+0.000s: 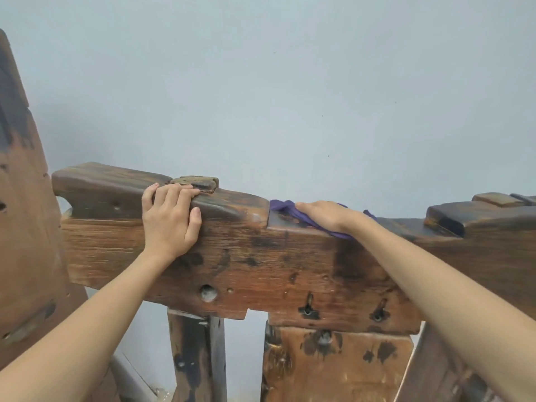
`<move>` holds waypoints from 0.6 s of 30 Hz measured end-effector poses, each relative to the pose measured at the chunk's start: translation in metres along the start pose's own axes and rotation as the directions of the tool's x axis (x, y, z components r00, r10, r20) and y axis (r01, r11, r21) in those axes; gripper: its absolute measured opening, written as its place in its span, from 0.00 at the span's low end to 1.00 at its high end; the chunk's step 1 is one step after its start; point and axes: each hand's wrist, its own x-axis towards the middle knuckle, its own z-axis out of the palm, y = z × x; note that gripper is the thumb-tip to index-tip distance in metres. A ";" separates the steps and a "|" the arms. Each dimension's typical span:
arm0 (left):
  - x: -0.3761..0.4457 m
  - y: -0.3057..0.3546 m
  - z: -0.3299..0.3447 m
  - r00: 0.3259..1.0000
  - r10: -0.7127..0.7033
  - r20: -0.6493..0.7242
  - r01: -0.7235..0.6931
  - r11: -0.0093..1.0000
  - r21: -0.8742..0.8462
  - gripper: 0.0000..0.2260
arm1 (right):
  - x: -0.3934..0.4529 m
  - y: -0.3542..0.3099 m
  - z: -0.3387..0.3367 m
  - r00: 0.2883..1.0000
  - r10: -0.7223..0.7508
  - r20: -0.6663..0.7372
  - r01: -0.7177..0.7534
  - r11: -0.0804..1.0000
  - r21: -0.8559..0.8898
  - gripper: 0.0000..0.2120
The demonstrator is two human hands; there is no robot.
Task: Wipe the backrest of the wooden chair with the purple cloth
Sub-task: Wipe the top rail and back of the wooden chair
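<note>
Purple cloth (282, 208); dark-stained brown backrest (261, 256); pale-blue wall (290, 82).

My left hand (171, 219) grips the top edge of the dark wooden backrest (261, 265), fingers curled over it. My right hand (324, 216) lies flat on the purple cloth (282, 206), pressing it onto a lower step of the backrest's top. A pale blue-grey wall (290, 82) stands behind.

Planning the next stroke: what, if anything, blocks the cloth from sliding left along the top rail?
The purple cloth under the right hand meets a raised step in the backrest; beyond it, the left hand grips the top edge.
</note>
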 end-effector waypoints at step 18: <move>0.082 0.295 -0.011 0.767 0.169 0.619 0.195 0.858 -0.475 0.15 | -0.113 0.164 -0.039 0.884 -0.193 -0.426 -0.113 0.795 -0.596 0.30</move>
